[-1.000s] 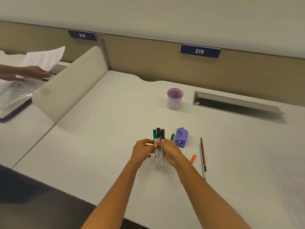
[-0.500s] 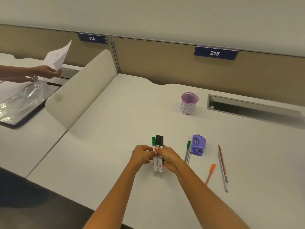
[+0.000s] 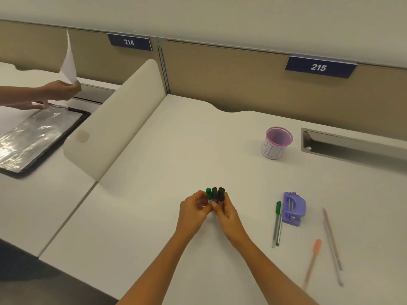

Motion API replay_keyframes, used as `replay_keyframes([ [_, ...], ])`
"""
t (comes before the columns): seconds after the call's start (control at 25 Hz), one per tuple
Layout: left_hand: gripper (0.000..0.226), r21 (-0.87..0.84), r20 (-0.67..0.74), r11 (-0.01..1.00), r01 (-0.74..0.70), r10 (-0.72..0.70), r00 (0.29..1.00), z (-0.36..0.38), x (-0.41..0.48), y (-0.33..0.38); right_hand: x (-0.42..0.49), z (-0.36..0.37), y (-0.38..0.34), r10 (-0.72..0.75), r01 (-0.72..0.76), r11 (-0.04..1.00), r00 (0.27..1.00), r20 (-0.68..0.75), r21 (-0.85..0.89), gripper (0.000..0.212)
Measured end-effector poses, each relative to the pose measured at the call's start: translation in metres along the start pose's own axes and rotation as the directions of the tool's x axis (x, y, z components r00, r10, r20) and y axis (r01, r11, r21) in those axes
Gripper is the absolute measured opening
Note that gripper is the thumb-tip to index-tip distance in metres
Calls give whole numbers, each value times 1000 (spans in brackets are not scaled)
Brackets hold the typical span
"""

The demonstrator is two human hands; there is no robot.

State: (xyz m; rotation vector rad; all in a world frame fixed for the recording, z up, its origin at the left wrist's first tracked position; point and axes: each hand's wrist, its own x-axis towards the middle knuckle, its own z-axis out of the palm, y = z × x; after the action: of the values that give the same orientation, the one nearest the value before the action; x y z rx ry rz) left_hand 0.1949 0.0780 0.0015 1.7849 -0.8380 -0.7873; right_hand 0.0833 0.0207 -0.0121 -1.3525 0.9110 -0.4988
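Note:
Three markers (image 3: pixel 215 193), one with a green cap and two with black caps, stand bunched together with caps up over the white desk (image 3: pixel 167 172). My left hand (image 3: pixel 192 209) and my right hand (image 3: pixel 226 213) both grip the bundle from either side, and their fingers hide the marker barrels. A purple-rimmed mesh pen cup (image 3: pixel 276 143) stands upright farther back on the right, apart from my hands.
To the right lie a green pen (image 3: pixel 277 221), a purple hole punch (image 3: pixel 294 209), an orange pen (image 3: pixel 312 261) and two pencils (image 3: pixel 332 245). A cable slot (image 3: pixel 352 148) sits behind them. A low divider (image 3: pixel 114 133) stands on the left; beyond it another person's hand (image 3: pixel 58 90) holds paper above a foil-covered tray (image 3: pixel 33 139).
The view has swung left, so the desk items appear farther right. My hands still hold the markers, now more upright. The other person has raised the paper.

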Motion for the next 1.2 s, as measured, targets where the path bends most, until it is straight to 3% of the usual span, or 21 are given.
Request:
replay_keyframes([
  [0.2,18,-39,6,997,-62,62,998,4,-1,-13,3,3,18,-25,25,1000,999,-32,-9,34],
  [0.4,19,-21,5,1000,-16,16,1000,3,7,-10,13,13,7,25,-27,999,997,-74,-29,27],
  [0.56,25,77,24,988,136,-139,990,-12,24,-11,32,26,-7,198,-205,978,973,-122,-49,17],
  [0.84,22,120,6,921,370,-373,928,-50,52,-17,59,63,-30,496,-497,866,868,29,60,37],
  [0.96,19,174,-32,895,410,-411,911,-66,59,-21,68,75,-35,491,-490,870,871,3,-54,36],
  [1.2,24,360,-142,833,419,-395,907,-86,65,-25,81,91,-34,324,-399,848,911,-255,-348,36],
])
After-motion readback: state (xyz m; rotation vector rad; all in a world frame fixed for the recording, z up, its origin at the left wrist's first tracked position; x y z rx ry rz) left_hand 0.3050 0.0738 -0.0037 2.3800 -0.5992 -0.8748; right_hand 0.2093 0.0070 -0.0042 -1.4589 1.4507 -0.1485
